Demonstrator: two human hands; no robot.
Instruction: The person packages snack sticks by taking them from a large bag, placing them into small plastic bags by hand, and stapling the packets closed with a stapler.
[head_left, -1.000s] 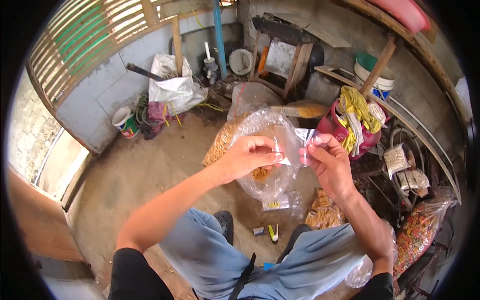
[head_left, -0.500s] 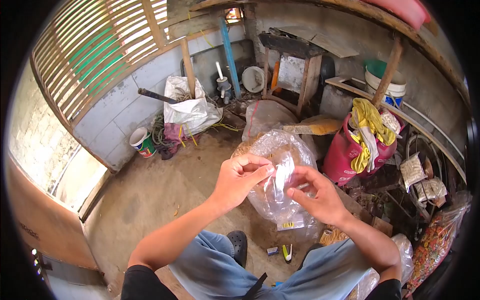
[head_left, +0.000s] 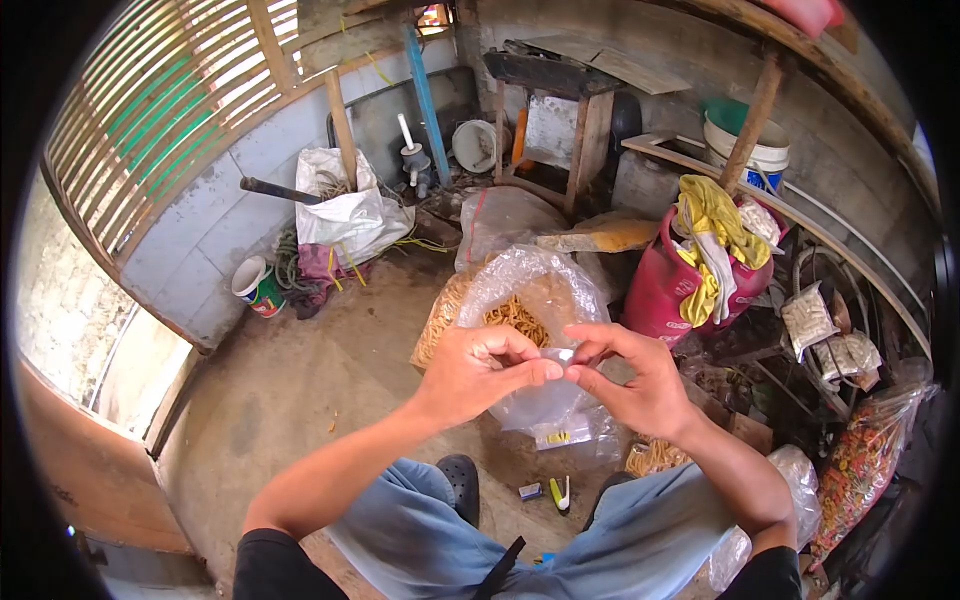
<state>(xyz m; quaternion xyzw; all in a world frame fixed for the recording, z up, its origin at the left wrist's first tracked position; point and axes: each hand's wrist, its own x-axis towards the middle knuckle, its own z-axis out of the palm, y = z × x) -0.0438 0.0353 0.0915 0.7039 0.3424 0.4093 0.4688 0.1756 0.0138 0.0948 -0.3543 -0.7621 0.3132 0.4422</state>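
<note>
A small clear plastic bag is pinched at its edge between both hands. My left hand grips its left side with thumb and forefinger, and my right hand grips its right side, the fingertips nearly touching. Behind and below the hands stands a large open clear sack with brown stick-like snacks inside. At the sack's base lies a clear packet with a yellow label. A green and white stapler and a small blue box rest on the floor between my feet.
Filled snack packets lie right of the sack. A pink container holds yellow and grey cloths. Farther right is a bag of colourful pieces. A white sack and a small bucket stand back left.
The hands have come closer together, and the small bag, earlier spread between them, now shows only as a narrow strip at the fingertips. The camera view has shifted slightly.
</note>
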